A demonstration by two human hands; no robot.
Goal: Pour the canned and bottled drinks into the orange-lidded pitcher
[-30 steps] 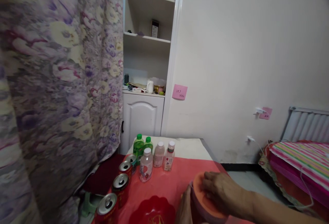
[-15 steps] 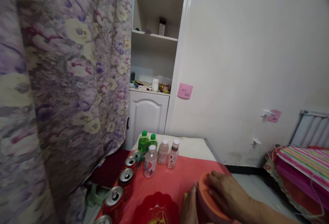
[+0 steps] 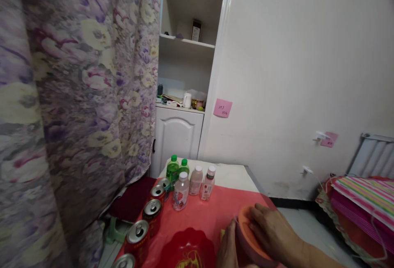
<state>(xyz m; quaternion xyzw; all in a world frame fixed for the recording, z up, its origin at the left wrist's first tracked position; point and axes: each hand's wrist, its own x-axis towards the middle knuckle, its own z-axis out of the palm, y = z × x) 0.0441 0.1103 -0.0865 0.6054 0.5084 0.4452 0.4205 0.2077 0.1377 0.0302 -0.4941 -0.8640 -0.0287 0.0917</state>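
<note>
While the right hand [image 3: 271,231] lies flat on top of the round pink plastic tub with an orange lid [image 3: 245,230], its fingers [image 3: 257,214] are stretched out loose over the lid, resting on it rather than curled round anything. The left hand [image 3: 227,246] is up against the tub's near-left side, touching it, but the bottom edge of the shot cuts most of it off, so I can't tell how far those fingers wrap.

The tub sits at the front right of the bench [image 3: 229,174], on the red cloth [image 3: 212,214] that covers all but the far white strip. Just left of the tub is a red plastic bowl with a scalloped rim [image 3: 186,248]. Along the left edge runs a row of red drink cans [image 3: 152,214], all upright. Behind them stand two green bottles with green caps [image 3: 172,170] and three pale pink bottles with white caps [image 3: 196,181], bunched close together.

Off the bench: a purple floral curtain [image 3: 76,95] on the left, a white cupboard with open shelves [image 3: 178,132] at the back, and a pink sticky note [image 3: 222,108] on the wall.
</note>
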